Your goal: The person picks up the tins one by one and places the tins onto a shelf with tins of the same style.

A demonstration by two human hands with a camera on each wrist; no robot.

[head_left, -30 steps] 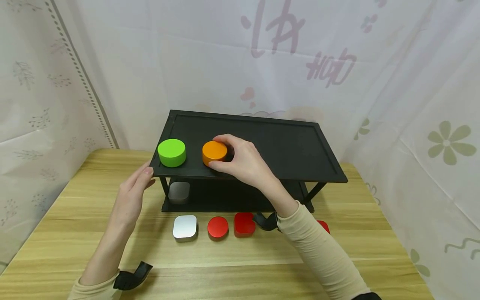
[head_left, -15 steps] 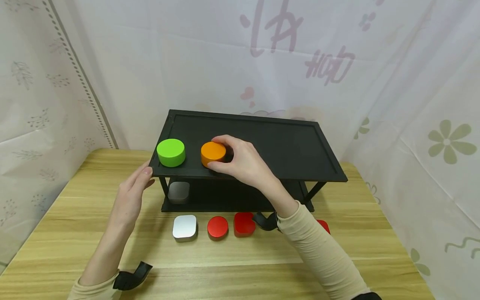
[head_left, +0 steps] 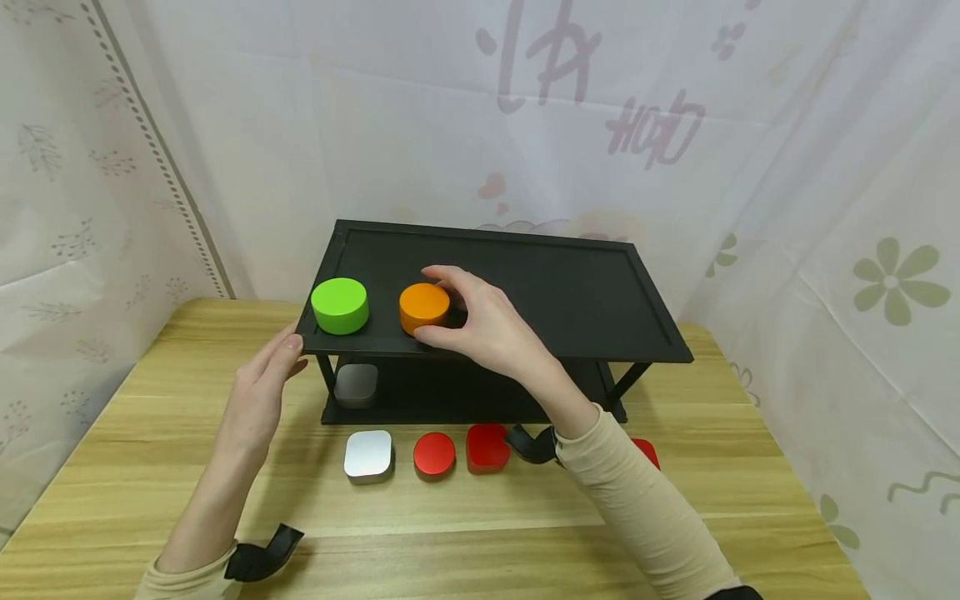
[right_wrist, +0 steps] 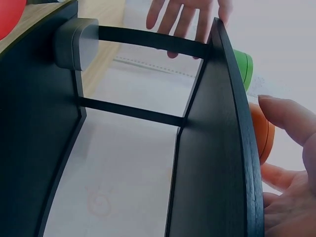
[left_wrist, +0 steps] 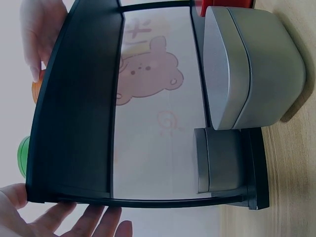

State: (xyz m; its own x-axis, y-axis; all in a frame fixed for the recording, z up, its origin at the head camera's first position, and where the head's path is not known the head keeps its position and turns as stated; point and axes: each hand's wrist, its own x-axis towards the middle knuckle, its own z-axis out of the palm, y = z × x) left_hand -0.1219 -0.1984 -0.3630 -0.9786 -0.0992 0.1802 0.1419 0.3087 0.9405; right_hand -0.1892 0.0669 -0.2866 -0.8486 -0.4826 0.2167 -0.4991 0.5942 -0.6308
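Observation:
On the top board of a black two-tier shelf (head_left: 540, 283), my right hand (head_left: 487, 321) curls thumb and fingers around a round orange tin (head_left: 424, 308). The thumb lies at its near side and the index finger beyond its far side, slightly raised. A round green tin (head_left: 340, 307) rests to its left, by the board's left edge. My left hand (head_left: 258, 392) holds the shelf's front left corner, thumb at the top board and fingers along the side in the left wrist view. A square grey tin (head_left: 356, 386) sits on the lower tier's left end.
On the wooden table (head_left: 420, 550) before the shelf stand a square silver tin (head_left: 368, 456), a round red tin (head_left: 434, 456) and a square red tin (head_left: 487, 448). Another red item (head_left: 647, 451) is mostly behind the right sleeve. A patterned cloth (head_left: 420, 108) hangs behind.
The right index finger has lifted a little from the orange tin's far edge. The view has drifted slightly; the left hand keeps its place at the shelf corner.

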